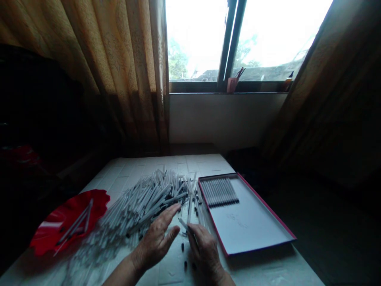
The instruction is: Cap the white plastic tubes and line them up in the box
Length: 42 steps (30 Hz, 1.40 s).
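A large heap of clear pen barrels (149,198) spreads over the table, with black caps among them. My left hand (159,237) is over the near right edge of the heap, thumb and fingers apart, with nothing seen in it. My right hand (203,244) is closed around a pen (183,224), whose end sticks out toward my left hand. Two loose black caps (182,247) lie on the table between my hands. To the right, a shallow box lid (256,234) with a red rim holds a neat row of pens (220,191), black ends toward me.
A red wavy-edged dish (98,196) with several pens in it sits at the left. The white table (119,169) has a brick-like pattern. Behind are a window, a curtain (131,71) and a pink cup (232,84) with sticks on the sill.
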Each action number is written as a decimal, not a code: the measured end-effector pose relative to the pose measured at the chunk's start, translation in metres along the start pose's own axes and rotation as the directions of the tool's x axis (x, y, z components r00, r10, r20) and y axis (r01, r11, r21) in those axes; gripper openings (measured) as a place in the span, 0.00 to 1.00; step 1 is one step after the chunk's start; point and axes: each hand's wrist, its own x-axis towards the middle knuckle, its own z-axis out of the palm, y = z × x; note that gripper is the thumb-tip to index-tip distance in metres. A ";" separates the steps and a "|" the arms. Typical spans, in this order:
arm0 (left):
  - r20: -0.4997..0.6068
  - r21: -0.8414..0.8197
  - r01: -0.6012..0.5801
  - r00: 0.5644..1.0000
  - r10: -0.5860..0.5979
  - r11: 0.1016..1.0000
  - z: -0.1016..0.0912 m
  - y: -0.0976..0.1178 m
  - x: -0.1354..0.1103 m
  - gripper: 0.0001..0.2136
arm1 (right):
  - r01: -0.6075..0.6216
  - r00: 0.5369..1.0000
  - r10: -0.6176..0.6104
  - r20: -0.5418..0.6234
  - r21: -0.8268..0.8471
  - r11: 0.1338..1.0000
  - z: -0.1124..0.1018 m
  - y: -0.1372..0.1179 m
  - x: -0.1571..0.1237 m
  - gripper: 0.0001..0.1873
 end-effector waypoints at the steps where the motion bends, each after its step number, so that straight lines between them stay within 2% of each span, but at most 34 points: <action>1: 0.027 -0.003 -0.001 1.000 0.001 1.000 0.006 0.000 -0.004 0.22 | -0.003 1.000 0.003 0.002 0.003 1.000 0.000 0.000 0.000 0.11; 3: 0.033 -0.004 0.010 0.999 -0.010 1.000 0.016 -0.005 -0.012 0.21 | 0.008 1.000 -0.008 0.007 -0.001 1.000 0.000 0.000 0.000 0.11; 8: -0.182 0.119 0.118 0.979 -0.095 0.986 0.020 -0.034 -0.034 0.17 | 0.038 0.999 -0.038 -0.005 -0.031 0.999 0.002 0.005 -0.003 0.10; 11: -0.137 0.260 0.109 0.988 -0.075 0.960 0.014 -0.040 -0.047 0.09 | 0.035 0.999 -0.035 -0.010 -0.047 0.998 0.003 0.006 -0.004 0.10; 14: -0.054 0.361 0.110 0.994 -0.097 0.926 0.015 -0.032 -0.050 0.09 | 0.042 0.999 -0.042 0.004 -0.052 0.998 0.002 0.005 -0.004 0.10; 16: -0.047 0.402 0.135 0.991 -0.127 0.906 0.019 -0.025 -0.049 0.12 | 0.047 0.999 -0.047 0.016 -0.043 0.998 0.002 0.004 -0.003 0.10; 19: -0.081 0.423 0.174 0.985 -0.155 0.889 0.026 -0.022 -0.046 0.10 | 0.035 0.999 -0.035 0.021 -0.029 0.999 0.002 0.004 -0.004 0.11; 22: -0.132 0.367 0.173 0.982 -0.133 0.914 0.030 -0.025 -0.047 0.05 | 0.020 0.999 -0.018 0.048 -0.030 0.999 0.003 0.005 -0.005 0.12; 24: -0.167 0.273 0.173 0.977 -0.130 0.946 0.029 -0.026 -0.048 0.06 | 0.036 0.996 -0.033 0.083 -0.037 0.999 0.003 0.007 -0.006 0.12; 27: -0.149 0.063 0.279 0.952 -0.267 0.958 0.025 -0.022 -0.046 0.08 | 0.048 0.991 -0.040 0.130 -0.058 0.997 0.003 0.009 -0.009 0.13; 30: -0.105 -0.154 0.414 0.896 -0.431 0.897 0.022 -0.016 -0.040 0.07 | 0.051 0.987 -0.038 0.158 -0.079 0.996 0.005 0.011 -0.011 0.13; 33: -0.131 -0.329 0.456 0.845 -0.519 0.827 0.021 -0.014 -0.034 0.09 | 0.069 0.989 -0.055 0.140 -0.095 0.993 0.005 0.008 -0.011 0.14; 36: -0.164 -0.359 0.453 0.830 -0.533 0.816 0.022 -0.017 -0.033 0.10 | 0.088 0.986 -0.072 0.153 -0.099 0.991 0.003 0.004 -0.008 0.14; 42: -0.164 -0.345 0.421 0.853 -0.496 0.839 0.020 -0.021 -0.037 0.09 | 0.109 0.980 -0.090 0.179 -0.099 0.989 0.000 0.002 -0.006 0.14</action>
